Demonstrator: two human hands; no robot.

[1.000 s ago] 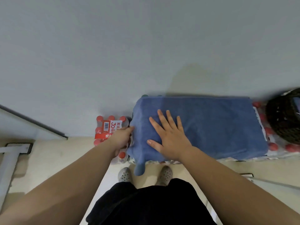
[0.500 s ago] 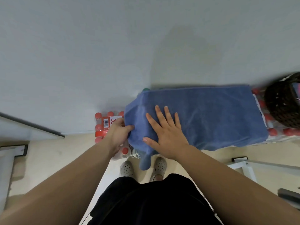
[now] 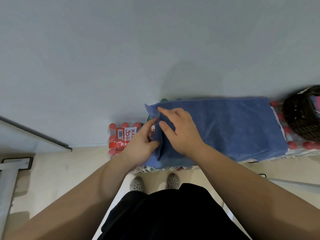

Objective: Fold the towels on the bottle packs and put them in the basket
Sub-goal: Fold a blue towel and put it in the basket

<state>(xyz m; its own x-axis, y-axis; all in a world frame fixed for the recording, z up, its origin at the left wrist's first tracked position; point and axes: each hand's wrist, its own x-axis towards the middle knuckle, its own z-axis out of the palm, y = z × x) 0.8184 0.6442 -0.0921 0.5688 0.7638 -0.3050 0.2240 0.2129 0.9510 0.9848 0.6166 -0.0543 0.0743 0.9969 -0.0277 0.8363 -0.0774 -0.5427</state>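
Observation:
A blue towel (image 3: pixel 233 129) lies spread across the red-capped bottle packs (image 3: pixel 294 146) against the wall. My left hand (image 3: pixel 140 144) grips the towel's left edge, which is lifted off the packs. My right hand (image 3: pixel 180 130) lies on the towel's left part and pinches the raised far-left corner between forefinger and thumb. A dark wicker basket (image 3: pixel 301 118) stands on the packs at the far right, with some cloth showing inside.
A lower pack of red-capped bottles with a red label (image 3: pixel 121 137) stands on the floor to the left. A grey wall rises right behind the packs. My feet in grey clogs (image 3: pixel 136 183) stand on the pale floor. A metal frame (image 3: pixel 10 170) lies at left.
My right hand went from lying flat on the towel to pinching its far-left corner. My left hand has lifted the towel's left edge, and the hanging flap no longer dangles below.

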